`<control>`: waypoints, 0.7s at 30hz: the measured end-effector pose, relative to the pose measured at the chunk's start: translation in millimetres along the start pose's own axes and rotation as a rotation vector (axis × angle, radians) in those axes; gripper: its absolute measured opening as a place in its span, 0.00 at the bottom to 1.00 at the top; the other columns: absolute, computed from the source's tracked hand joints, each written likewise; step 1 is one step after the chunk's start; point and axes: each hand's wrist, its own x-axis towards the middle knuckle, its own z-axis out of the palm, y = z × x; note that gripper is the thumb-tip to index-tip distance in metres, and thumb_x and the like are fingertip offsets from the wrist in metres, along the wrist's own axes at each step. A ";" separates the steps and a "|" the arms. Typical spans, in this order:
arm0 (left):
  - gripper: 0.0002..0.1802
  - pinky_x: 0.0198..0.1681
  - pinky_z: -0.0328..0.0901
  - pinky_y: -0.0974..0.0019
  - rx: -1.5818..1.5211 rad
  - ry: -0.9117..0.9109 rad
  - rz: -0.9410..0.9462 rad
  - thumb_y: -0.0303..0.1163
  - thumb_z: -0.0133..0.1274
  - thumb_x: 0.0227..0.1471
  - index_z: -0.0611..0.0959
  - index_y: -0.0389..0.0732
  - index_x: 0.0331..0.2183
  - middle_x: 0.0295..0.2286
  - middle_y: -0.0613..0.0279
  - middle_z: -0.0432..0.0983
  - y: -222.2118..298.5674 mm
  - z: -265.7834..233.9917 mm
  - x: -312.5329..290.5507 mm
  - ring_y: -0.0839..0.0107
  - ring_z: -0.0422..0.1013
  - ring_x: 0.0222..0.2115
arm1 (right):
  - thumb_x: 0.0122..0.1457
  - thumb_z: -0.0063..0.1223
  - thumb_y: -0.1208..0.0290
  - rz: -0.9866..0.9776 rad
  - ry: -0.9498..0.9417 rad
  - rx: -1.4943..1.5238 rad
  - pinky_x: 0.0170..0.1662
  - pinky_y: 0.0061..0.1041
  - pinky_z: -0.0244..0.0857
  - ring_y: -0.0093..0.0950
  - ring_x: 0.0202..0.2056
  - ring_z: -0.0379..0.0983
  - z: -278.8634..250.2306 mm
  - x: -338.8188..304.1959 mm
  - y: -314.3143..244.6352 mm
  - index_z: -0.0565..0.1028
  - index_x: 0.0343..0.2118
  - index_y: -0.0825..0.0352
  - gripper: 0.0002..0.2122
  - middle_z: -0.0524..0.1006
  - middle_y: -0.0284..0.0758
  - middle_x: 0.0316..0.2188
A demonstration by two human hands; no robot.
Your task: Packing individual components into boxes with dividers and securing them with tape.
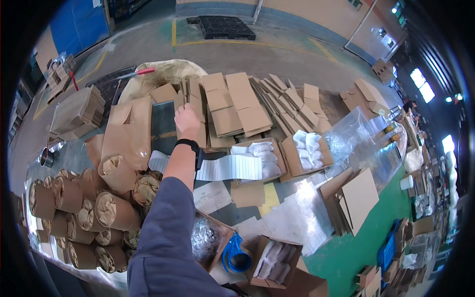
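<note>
My left hand [187, 120], with a black watch [192, 146] on its wrist, reaches far across the table. Its fingers are closed at the edge of a folded cardboard piece [197, 101] in an upright bundle; the fingertips are partly hidden. To its right lie stacks of flat cardboard boxes [247, 106]. Under my forearm runs a strip of white labels [230, 168], reaching an open carton [280, 157] of white-wrapped items. Another carton [326, 154] with similar white items stands beside it. My right hand is out of the picture.
Paper-wrapped rolls [116, 213] are piled at the left. Near me are a blue tape dispenser [237, 255], a box holding a clear plastic bag [207, 237] and a carton of white items [274, 262]. Leaning cardboard sheets [358, 200] stand at the right. A black pallet [226, 27] lies beyond.
</note>
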 end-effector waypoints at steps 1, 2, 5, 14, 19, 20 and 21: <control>0.09 0.44 0.63 0.56 0.005 -0.004 0.124 0.30 0.49 0.50 0.77 0.47 0.36 0.40 0.60 0.71 1.3 -11.4 0.0 0.60 0.68 0.43 | 0.53 0.59 0.69 0.003 0.005 0.016 0.30 0.25 0.68 0.27 0.29 0.73 4.6 3.9 3.8 0.77 0.39 0.73 0.14 0.79 0.40 0.31; 0.09 0.45 0.63 0.55 -0.017 0.025 0.132 0.31 0.48 0.51 0.78 0.50 0.36 0.39 0.61 0.70 -2.0 -11.8 1.9 0.61 0.68 0.43 | 0.53 0.59 0.69 -0.088 0.017 -0.096 0.33 0.26 0.69 0.27 0.30 0.74 13.1 9.4 5.3 0.78 0.38 0.73 0.13 0.80 0.41 0.32; 0.09 0.45 0.62 0.55 0.129 0.051 0.260 0.31 0.46 0.52 0.79 0.49 0.36 0.40 0.63 0.69 -1.5 -8.9 -10.4 0.62 0.66 0.44 | 0.54 0.58 0.68 -0.139 0.011 -0.156 0.36 0.26 0.69 0.27 0.32 0.75 34.9 6.6 4.5 0.78 0.38 0.73 0.13 0.80 0.41 0.32; 0.19 0.44 0.67 0.52 -0.834 0.102 0.057 0.24 0.55 0.43 0.75 0.33 0.41 0.34 0.46 0.75 -48.5 -48.8 25.5 0.48 0.72 0.36 | 0.52 0.54 0.66 -0.331 0.212 -0.224 0.26 0.38 0.63 0.38 0.19 0.69 8.6 -34.8 -62.7 0.75 0.30 0.76 0.14 0.75 0.51 0.21; 0.26 0.41 0.68 0.69 -1.220 -0.144 0.532 0.20 0.54 0.46 0.71 0.33 0.50 0.40 0.58 0.75 85.2 -222.2 -154.7 0.71 0.72 0.39 | 0.57 0.51 0.76 -0.134 0.081 0.799 0.40 0.26 0.71 0.27 0.37 0.76 5.2 -69.2 -252.5 0.75 0.42 0.72 0.11 0.78 0.37 0.38; 0.26 0.42 0.66 0.71 -0.950 -0.439 0.555 0.18 0.51 0.45 0.73 0.33 0.50 0.42 0.57 0.73 102.5 -262.3 -216.6 0.72 0.71 0.41 | 0.57 0.52 0.74 -0.170 -0.044 0.960 0.46 0.28 0.70 0.29 0.41 0.75 24.9 -66.0 -262.3 0.72 0.47 0.72 0.15 0.77 0.39 0.40; 0.26 0.41 0.66 0.70 -1.060 -0.831 0.667 0.18 0.51 0.44 0.74 0.35 0.49 0.44 0.58 0.72 103.9 -285.5 -279.1 0.75 0.69 0.42 | 0.57 0.54 0.72 -0.272 -0.219 1.074 0.52 0.31 0.66 0.33 0.48 0.71 41.0 -70.0 -295.4 0.65 0.56 0.71 0.23 0.74 0.42 0.46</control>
